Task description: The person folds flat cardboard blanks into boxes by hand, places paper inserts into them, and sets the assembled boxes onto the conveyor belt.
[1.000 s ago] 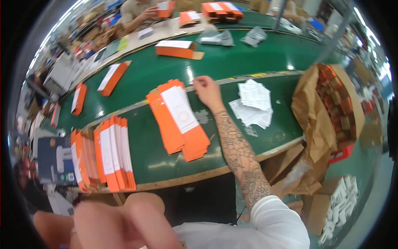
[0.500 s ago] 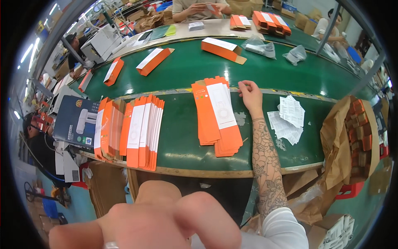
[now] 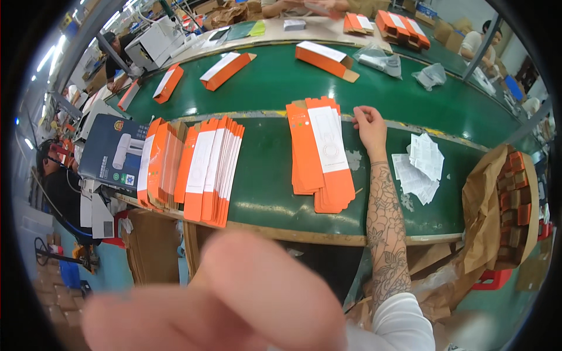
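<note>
From where I stand, this is a cluttered workshop with a glossy green table [image 3: 263,172] on the near side, edged in wood. Beyond a strip marked in yellow, a green belt [image 3: 275,88] curves across from left to right. Other people sit at work on the far side and at the left.

On the near table's middle lies the fanned pile of flat orange-and-white cardboard cartons [image 3: 332,158]. Their white panels carry a line drawing and print too small for me to read. At the left, a navy box [image 3: 120,153] shows a picture of a white appliance and small badges; the printed white paper sheets [image 3: 418,169] to the right are equally illegible from here.

Counting, I get four formed orange-and-white cartons [image 3: 321,59] on the belt, two clear plastic bags [image 3: 379,60] farther right, and two tight rows of flattened orange cartons [image 3: 208,169] near left, too close to number. One brown-paper-lined container [image 3: 483,202] at the right holds orange boxes.

The right hand [image 3: 370,128] is loosely curled, half open, just beyond the pile's right edge, with nothing visible in it. The left hand [image 3: 234,298] is a blur at the near edge, fingers bent; I cannot tell whether it grips anything.
</note>
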Available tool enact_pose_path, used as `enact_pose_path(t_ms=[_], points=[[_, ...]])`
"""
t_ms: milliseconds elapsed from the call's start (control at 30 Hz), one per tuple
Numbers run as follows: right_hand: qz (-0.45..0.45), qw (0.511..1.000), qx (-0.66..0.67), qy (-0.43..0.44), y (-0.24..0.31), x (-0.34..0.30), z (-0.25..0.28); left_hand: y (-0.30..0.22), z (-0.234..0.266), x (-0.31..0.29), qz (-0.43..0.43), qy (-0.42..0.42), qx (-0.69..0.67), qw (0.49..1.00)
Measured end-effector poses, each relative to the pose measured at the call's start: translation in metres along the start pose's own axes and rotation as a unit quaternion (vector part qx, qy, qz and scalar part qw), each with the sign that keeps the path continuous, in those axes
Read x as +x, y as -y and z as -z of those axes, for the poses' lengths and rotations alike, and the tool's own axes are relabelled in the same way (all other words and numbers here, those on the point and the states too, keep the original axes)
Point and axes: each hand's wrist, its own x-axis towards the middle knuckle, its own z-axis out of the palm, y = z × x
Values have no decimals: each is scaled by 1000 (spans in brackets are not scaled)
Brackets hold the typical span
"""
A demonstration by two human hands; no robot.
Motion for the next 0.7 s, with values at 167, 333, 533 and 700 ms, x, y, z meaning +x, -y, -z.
enact_pose_path(t_ms=[167, 333, 533, 700], points=[[31, 998, -38, -37, 20, -16, 14, 29, -14, 10, -32, 21, 45, 998], [-3, 996, 87, -4, 0, -10, -2, 173, -23, -29, 264, -41, 47, 962], [84, 990, -84, 82, 20, -31, -28, 296, 34, -69, 384, -82, 388, 834], [113, 957, -253, 88, 20, -37, -39, 304, 21, -55, 457, 51, 288, 840]])
